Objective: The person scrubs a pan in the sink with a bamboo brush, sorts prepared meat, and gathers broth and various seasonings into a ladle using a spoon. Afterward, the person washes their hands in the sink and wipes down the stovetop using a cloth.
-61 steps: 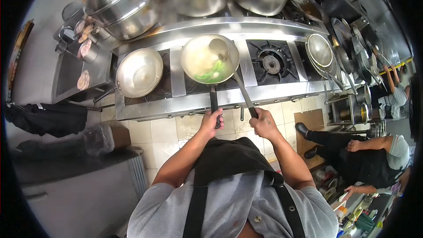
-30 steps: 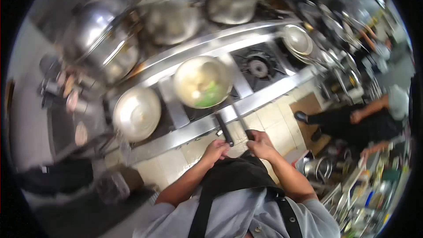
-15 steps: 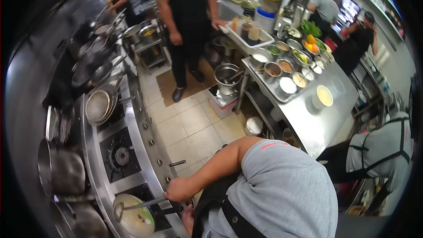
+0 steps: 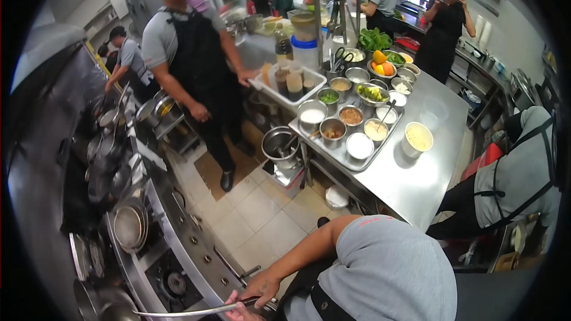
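My right hand (image 4: 264, 290), at the bottom centre, is closed around the dark end of a long metal ladle (image 4: 181, 312). Just to its left, the fingers of my left hand (image 4: 239, 308) close on the same handle; part of this hand is cut off by the lower edge. The handle reaches left across the front of the stove (image 4: 199, 273), nearly level. The ladle's bowl does not show. Beyond the handle is a bare burner (image 4: 174, 283), and strainers (image 4: 130, 224) lie farther back on the stove.
A co-worker in a black apron (image 4: 199, 53) stands in the aisle, touching a white tub (image 4: 309, 98). Beside the aisle, a steel table (image 4: 437, 169) carries a tray of ingredient bowls (image 4: 351, 116). A pot (image 4: 281, 145) stands below. Another person (image 4: 511, 178) bends at the right.
The view has tilted up, so the pan with pale liquid has left the frame. My left hand has moved from near the pan's handle to the ladle, which now lies more level.
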`<move>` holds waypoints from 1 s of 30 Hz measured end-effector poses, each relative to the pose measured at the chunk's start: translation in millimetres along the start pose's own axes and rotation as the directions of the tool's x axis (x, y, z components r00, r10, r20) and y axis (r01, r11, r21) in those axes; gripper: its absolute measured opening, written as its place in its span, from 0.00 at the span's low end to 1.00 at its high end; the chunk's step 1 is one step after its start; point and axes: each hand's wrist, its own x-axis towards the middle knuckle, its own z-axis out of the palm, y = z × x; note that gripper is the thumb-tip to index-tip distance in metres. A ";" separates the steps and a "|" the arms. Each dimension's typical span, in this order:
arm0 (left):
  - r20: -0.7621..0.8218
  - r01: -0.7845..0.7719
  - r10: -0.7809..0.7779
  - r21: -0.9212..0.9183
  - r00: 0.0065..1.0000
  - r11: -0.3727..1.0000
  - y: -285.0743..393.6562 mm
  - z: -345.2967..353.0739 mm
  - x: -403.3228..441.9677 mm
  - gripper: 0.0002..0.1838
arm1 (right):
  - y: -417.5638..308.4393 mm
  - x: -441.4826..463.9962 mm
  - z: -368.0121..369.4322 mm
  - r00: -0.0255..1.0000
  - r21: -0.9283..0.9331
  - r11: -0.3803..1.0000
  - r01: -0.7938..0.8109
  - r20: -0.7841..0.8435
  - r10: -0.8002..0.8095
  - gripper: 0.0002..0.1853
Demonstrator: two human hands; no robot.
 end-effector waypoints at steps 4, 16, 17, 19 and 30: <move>0.164 -0.087 0.064 0.135 0.984 0.987 -13.9 16.3 20.3 0.14 | 5.0 -31.2 -117.7 0.949 -0.318 0.948 0.002 -0.298 -0.102 0.23; 0.223 0.416 -0.448 0.179 0.866 0.892 28.4 130.0 14.4 0.04 | 29.1 -292.0 -506.3 -0.433 0.331 0.413 -0.849 -0.883 -0.182 0.38; 0.232 0.426 -0.482 0.253 0.845 0.869 36.8 144.6 17.1 0.06 | 37.4 -292.8 -511.6 -0.408 0.340 0.369 -0.865 -0.904 -0.124 0.37; 0.249 0.446 -0.499 0.239 0.830 0.862 37.4 156.0 23.6 0.08 | 52.2 -292.5 -516.6 -0.385 0.296 0.391 -0.871 -0.907 -0.171 0.33; 0.632 0.594 -0.563 0.194 0.533 0.781 68.5 154.5 140.1 0.15 | -15.5 -187.5 -486.0 0.356 -0.518 0.277 -0.809 -0.807 -0.470 0.28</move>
